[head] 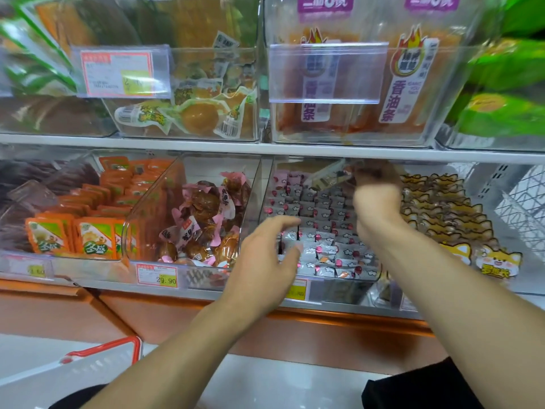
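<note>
The landmark is the clear bin (339, 292) on the lower shelf, filled with rows of small grey packets (324, 214) with pink ends.

The right hand (376, 199) reaches deep into this bin, up near its back and just under the shelf board (206, 144) above. Its fingers (362, 172) are curled and pinch one end of a pale packet (327, 175), which sticks out to the left of the hand, tilted, above the rear rows of grey packets. The hand and the packet are blurred, so the print on the packet cannot be read.

The left hand (265, 261) is at the front left corner of the bin. Its fingers are spread and relaxed, thumb apart, and hold nothing. The fingertips lie over the front rows of grey packets; whether they touch them cannot be told.

Left of the bin stands another clear bin of brown snacks in pink-edged wrappers (206, 214), with a price tag (157, 276) reading 29.90 on its front. Further left are orange packets (97, 237). Right of the bin lie fox-shaped packs (442, 208).

Above the bin, on the upper shelf, sit 2 clear bins: one with round yellow snacks in clear wrappers (197, 116), one with long red strip packs (395, 84).

Below and left of the bin, a white basket with a red handle (103, 354) shows.
</note>
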`<state>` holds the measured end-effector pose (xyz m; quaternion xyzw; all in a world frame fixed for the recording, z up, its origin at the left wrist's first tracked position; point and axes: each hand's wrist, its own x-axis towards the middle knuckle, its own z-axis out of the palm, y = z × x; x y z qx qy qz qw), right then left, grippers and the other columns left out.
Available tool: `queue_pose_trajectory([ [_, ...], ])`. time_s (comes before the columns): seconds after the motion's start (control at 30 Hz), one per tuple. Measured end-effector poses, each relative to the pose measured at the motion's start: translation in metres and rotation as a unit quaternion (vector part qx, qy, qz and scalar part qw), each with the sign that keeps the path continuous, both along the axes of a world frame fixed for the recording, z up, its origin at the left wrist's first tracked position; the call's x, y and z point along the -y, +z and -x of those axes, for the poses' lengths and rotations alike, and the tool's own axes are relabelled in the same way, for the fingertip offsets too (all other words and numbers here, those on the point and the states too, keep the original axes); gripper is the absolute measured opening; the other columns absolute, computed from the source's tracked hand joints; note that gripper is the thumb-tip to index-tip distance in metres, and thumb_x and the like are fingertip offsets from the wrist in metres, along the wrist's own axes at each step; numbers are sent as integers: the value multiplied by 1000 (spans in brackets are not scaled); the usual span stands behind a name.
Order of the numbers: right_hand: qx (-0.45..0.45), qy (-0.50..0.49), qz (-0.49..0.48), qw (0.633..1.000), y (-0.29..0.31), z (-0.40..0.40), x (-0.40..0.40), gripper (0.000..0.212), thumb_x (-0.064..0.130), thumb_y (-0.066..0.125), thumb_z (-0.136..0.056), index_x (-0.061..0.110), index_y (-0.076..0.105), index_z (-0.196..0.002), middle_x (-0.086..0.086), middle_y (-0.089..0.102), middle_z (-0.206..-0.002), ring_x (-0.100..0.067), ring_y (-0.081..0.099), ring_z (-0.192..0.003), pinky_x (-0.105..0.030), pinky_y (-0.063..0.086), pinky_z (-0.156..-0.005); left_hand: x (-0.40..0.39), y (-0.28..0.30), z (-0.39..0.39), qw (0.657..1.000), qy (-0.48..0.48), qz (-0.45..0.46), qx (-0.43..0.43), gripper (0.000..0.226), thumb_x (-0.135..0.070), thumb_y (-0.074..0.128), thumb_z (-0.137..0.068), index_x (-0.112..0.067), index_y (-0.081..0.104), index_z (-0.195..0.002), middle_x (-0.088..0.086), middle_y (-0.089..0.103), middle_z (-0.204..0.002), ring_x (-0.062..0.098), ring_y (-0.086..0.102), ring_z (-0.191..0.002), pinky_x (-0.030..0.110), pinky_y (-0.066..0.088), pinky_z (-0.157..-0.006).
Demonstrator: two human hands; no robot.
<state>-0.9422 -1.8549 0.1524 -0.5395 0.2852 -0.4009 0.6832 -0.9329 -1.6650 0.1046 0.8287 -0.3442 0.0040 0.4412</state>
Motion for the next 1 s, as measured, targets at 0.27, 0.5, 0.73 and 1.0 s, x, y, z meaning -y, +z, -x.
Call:
queue_pose_trajectory([
  [0.27,-12,199,-226,954,-3,61,-32,18,-1,54,-99,-5,63,-114,-15,78,-99,-21,76,-90,-27,62,-69,-6,22,0,928,45,215,-301,23,-28,66,-95,-17,65,-114,-6,77,-92,9,73,-79,16,54,-63],
  [0.5,-61,251,-254,932,-20,77,-25,19,2,56,-101,-5,63,-117,-20,76,-103,-31,76,-90,-35,64,-75,-9,18,0,834,46,314,-451,43,-36,79,-72,-8,73,-104,7,79,-97,18,76,-88,19,58,-70],
  [0.73,-89,297,-253,916,-24,88,-14,28,12,64,-97,-1,63,-122,-21,73,-117,-38,74,-97,-38,64,-78,-9,18,3,823,38,321,-468,41,-31,77,-71,-6,74,-103,7,79,-93,12,76,-81,18,58,-70],
  [1.0,-88,350,-187,914,-26,88,-11,42,17,81,-73,0,73,-110,-16,75,-113,-23,74,-97,-27,61,-79,-7,17,3,820,26,315,-476,42,-34,77,-73,-7,73,-104,9,78,-99,14,75,-84,22,59,-73],
])
